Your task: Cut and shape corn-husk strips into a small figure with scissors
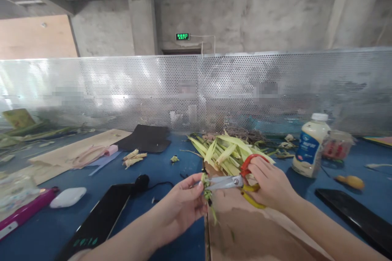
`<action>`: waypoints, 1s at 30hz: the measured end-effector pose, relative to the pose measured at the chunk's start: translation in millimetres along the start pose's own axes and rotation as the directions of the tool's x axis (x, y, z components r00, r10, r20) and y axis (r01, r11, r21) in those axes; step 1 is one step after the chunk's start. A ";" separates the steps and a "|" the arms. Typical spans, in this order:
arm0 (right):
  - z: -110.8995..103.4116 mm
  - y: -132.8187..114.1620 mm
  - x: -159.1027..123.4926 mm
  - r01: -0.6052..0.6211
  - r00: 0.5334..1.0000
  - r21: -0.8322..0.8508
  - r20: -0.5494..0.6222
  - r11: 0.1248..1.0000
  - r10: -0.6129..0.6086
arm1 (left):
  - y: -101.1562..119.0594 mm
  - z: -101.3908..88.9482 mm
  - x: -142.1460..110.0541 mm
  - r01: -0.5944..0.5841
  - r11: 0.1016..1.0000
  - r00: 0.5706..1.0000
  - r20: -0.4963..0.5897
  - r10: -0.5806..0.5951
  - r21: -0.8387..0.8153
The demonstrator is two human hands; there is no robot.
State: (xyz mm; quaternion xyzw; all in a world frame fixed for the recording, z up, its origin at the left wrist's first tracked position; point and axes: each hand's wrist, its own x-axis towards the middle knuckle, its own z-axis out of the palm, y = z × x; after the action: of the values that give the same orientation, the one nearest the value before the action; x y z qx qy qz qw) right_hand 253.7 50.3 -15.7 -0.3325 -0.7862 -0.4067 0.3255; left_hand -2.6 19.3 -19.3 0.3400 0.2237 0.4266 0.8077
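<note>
My right hand (269, 181) grips a pair of scissors (226, 182) with one red and one yellow handle. The metal blades point left and reach a small green bundle of plant bits (207, 191), bound with something dark. That bundle is pinched in the fingertips of my left hand (186, 200), and a thin green strip hangs from it. Whether the blades are closed on a strand is too blurred to tell. Below both hands lies a piece of brown cardboard (239, 224). Just behind them is a heap of pale green husk leaves (226, 151).
A milk bottle (310, 147) and a clear plastic box (338, 144) stand at the right, near a black phone (355, 216). On the left are another phone (101, 216), a white case (67, 197), brown paper (61, 159) and black sheet (145, 138). A perforated metal panel (137, 77) runs behind.
</note>
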 end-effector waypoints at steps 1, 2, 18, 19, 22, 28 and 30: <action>0.5 -0.1 -0.7 -0.002 1.000 0.000 0.004 1.000 0.002 | -0.4 0.1 0.0 0.000 1.000 1.000 -0.001 0.000 0.006; 1.2 -0.2 -1.7 -0.004 1.000 0.003 0.008 1.000 0.004 | -0.8 0.2 0.2 0.000 1.000 1.000 0.002 0.000 0.009; -1.2 -9.0 1.3 -0.021 1.000 0.060 0.002 0.998 0.021 | -2.1 0.8 -0.3 -0.044 0.999 0.999 0.014 0.044 0.009; -0.6 -9.1 0.5 -0.033 0.999 0.058 0.009 0.998 0.032 | -2.0 0.5 0.0 -0.047 0.999 0.999 0.017 0.046 0.007; 1.1 -8.9 -1.6 -0.043 0.999 0.045 0.026 0.998 0.042 | -2.4 -0.3 0.6 -0.049 0.999 0.999 0.010 0.048 0.007; 0.5 -9.8 -1.1 -0.025 0.998 0.038 0.050 0.999 0.023 | -2.1 0.6 -1.1 -0.070 0.997 0.997 -0.024 0.071 0.007; -0.3 -11.4 -0.2 -0.033 0.998 0.038 0.045 0.999 0.032 | -1.0 1.9 -1.8 -0.080 0.997 0.996 -0.033 0.080 0.010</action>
State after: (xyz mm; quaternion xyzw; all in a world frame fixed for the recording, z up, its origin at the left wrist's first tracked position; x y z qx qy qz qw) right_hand 244.9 44.9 -20.5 -0.3479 -0.7954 -0.3787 0.3209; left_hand -1.8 16.6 -18.6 0.3449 0.2248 0.4633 0.7847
